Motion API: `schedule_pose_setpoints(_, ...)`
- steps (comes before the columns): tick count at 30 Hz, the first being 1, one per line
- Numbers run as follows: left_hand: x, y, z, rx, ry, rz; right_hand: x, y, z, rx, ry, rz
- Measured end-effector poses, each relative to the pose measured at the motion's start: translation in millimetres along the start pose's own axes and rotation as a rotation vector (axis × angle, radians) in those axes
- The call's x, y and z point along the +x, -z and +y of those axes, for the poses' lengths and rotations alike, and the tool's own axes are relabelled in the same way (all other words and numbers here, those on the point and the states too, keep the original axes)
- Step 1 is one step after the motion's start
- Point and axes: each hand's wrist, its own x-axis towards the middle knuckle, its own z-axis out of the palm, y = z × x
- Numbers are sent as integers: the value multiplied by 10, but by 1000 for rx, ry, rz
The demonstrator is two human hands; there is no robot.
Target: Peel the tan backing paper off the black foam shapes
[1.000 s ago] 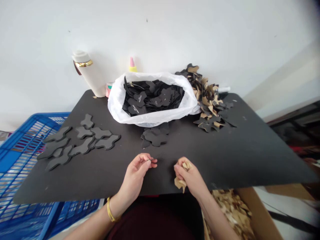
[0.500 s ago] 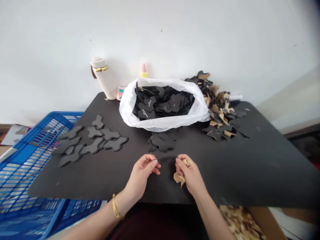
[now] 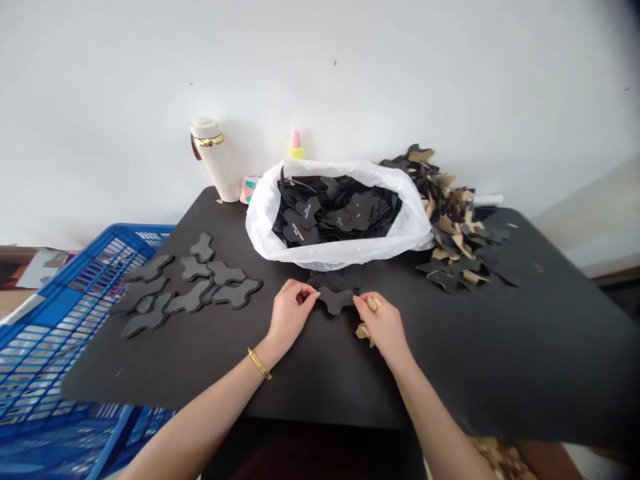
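A thin black wavy-edged cut-out piece (image 3: 336,301) is stretched level between my hands, over the table just in front of the white bag. My left hand (image 3: 293,308) pinches its left end between thumb and fingertips. The right end is pinched by my right hand (image 3: 384,323), whose curled fingers also hold crumpled tan paper (image 3: 367,332). More black pieces (image 3: 320,279) lie behind the held one, partly hidden by it and the bag. The white plastic bag (image 3: 340,252) is full of similar black pieces, a few with white print.
Grey-black shaped pieces (image 3: 187,297) are spread at the table's left. A heap of black and tan pieces (image 3: 453,230) lies right of the bag. At the back stand a cream flask (image 3: 220,167) and a pink-and-yellow bottle (image 3: 297,147). A blue basket (image 3: 50,347) borders the left edge.
Both hands have moved forward, toward the bag, with the black piece. It was seen nearly edge-on and now shows its flat face. The view has shifted slightly.
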Motion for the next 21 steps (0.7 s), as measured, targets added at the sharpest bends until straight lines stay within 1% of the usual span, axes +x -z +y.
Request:
schedule_pose_setpoints(9, 31, -20, -33, 57, 12, -8, 4, 1, 0, -57, 12, 22)
schedule_pose_setpoints(14, 74, -72, -62, 131, 11, -23, 53, -19, -1, -121, 27, 37)
schedule_pose_setpoints(18, 86, -75, 25, 201, 3, -28, 62, -9, -55, -184, 34, 47)
schedule_pose_setpoints(21, -61, 46, 146, 249, -11, -35, -94, 55, -118, -186, 36, 26)
